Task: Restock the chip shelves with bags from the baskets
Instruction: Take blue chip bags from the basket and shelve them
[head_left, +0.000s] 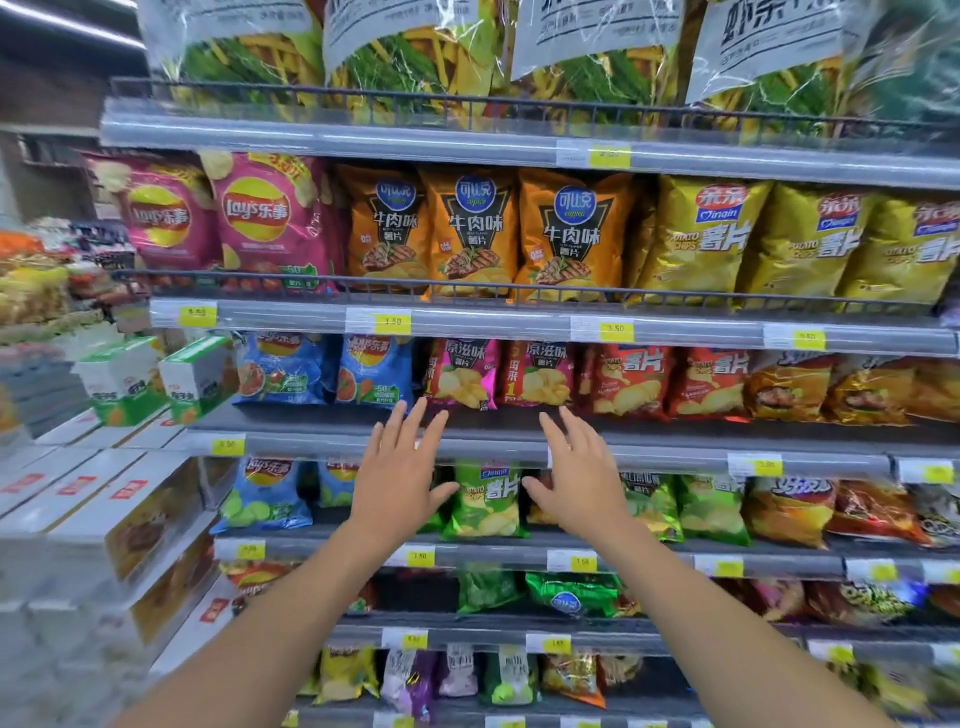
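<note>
Both my arms reach forward toward the chip shelves. My left hand (397, 475) and my right hand (584, 478) are held up with straight, spread fingers and hold nothing. Their fingertips lie near the front edge of the shelf (322, 418) that carries two pink chip bags (460, 374). Between my two hands, one shelf lower, stands a green chip bag (485, 501). Orange bags (475, 231), pink Lay's bags (265, 218) and yellow bags (701, 239) fill the shelf above. No basket is in view.
Blue Lay's bags (283, 371) and red bags (628, 382) flank the pink ones. White and green boxes (124, 379) stand on a lower display at the left. Large clear-wrapped bags (415, 47) fill the top shelf. Lower shelves hold several mixed bags.
</note>
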